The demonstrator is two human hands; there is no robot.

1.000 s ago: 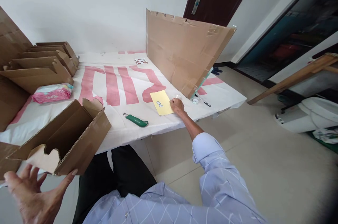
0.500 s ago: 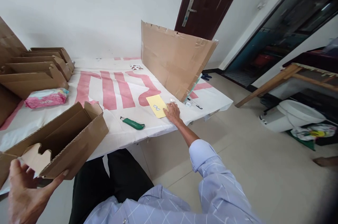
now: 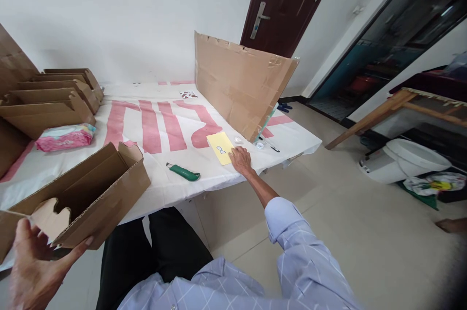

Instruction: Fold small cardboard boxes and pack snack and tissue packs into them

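My left hand (image 3: 38, 264) grips the near end of a half-folded brown cardboard box (image 3: 83, 195), which juts out over the table's front edge. My right hand (image 3: 241, 159) reaches across the table and rests on the near corner of a yellow paper sheet (image 3: 221, 147) bearing a small white mark, with its fingers curled down onto it. A green utility knife (image 3: 183, 172) lies on the white cloth between the box and the sheet.
The table (image 3: 164, 188) wears a white cloth with red lettering. Folded cardboard boxes (image 3: 54, 93) stack at the left, and a pink packet (image 3: 64, 136) lies beside them. A big cardboard panel (image 3: 241, 83) stands upright at the right. A door, a wooden bench and a white bucket lie beyond.
My right hand slid a little toward me along the yellow sheet's near corner. My left hand went from spread open to gripping the box's end, and the view swung right.
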